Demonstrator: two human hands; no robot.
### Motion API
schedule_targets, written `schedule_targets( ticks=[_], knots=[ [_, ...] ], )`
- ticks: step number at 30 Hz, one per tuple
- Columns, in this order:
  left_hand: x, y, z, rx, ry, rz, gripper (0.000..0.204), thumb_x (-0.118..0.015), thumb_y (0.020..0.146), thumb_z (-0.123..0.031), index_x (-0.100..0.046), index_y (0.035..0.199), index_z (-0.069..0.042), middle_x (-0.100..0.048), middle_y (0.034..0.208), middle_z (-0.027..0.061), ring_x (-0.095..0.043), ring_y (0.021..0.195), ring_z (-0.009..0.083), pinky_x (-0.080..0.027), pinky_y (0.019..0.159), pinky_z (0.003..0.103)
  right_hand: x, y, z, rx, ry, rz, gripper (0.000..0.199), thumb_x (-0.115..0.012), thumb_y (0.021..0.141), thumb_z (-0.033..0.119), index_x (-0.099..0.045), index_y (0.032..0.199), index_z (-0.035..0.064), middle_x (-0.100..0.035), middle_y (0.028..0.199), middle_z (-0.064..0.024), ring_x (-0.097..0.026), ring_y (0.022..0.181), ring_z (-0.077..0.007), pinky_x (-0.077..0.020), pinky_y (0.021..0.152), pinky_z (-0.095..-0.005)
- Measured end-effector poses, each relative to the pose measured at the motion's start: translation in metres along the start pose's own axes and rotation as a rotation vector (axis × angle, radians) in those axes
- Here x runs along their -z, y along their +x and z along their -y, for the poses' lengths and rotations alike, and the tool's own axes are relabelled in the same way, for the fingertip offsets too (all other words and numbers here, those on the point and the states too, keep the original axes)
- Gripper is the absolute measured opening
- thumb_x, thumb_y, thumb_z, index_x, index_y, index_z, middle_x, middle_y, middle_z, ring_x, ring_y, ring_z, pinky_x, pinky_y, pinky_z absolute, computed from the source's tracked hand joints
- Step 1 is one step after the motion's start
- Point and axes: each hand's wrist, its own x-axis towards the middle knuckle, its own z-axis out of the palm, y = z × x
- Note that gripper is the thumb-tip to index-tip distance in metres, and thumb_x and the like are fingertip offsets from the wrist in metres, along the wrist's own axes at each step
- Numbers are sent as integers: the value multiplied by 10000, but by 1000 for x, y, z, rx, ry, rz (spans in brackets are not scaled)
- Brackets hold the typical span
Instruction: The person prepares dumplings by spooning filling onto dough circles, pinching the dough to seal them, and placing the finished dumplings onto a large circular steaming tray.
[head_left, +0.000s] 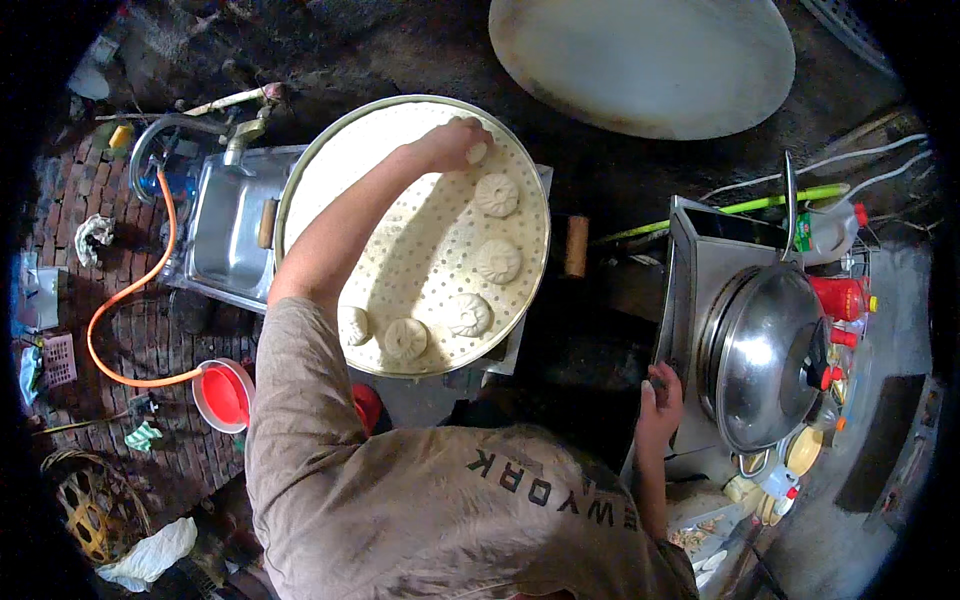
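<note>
My left hand (pixel 450 146) reaches across a wide round steamer tray (pixel 395 215) with many small holes. Its fingers are closed on a pale dough bun (pixel 477 153) at the tray's far right edge. Nearer along the rim lie several more pleated buns, among them one bun (pixel 497 195) just below the held one and another bun (pixel 406 340) at the near edge. The left forearm hides part of the tray. Down by the stove's side, my right hand (pixel 661 400) hangs with loosely curled fingers apart and nothing visible in them.
A steel sink (pixel 232 222) with a tap adjoins the tray on the left. To the right, a lidded wok (pixel 768 360) sits on a metal stove (pixel 690 250). A large round lid (pixel 640 60) lies at the back. An orange hose (pixel 120 300) runs to a red basin (pixel 222 394).
</note>
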Motion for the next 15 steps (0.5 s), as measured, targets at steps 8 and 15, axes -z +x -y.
schedule_targets(
  ticks=[8, 15],
  knots=[
    [2, 2, -15, 269, 137, -38, 641, -749, 665, -229, -505, 1248, -122, -531, 1170, 191, -536, 1063, 339, -468, 890, 425, 17, -22, -6, -29, 51, -56, 372, -577, 819, -10, -519, 1186, -5, -584, 1117, -114, -551, 1022, -194, -435, 896, -310],
    [23, -24, -18, 295, 34, -639, 535, -718, 705, -143, -530, 1197, -49, -550, 1168, 186, -522, 1086, 349, -433, 918, 431, 76, -75, -8, 5, 34, -185, 337, -552, 831, 25, -532, 1166, -3, -582, 1120, -113, -566, 983, -191, -459, 838, -304]
  ],
)
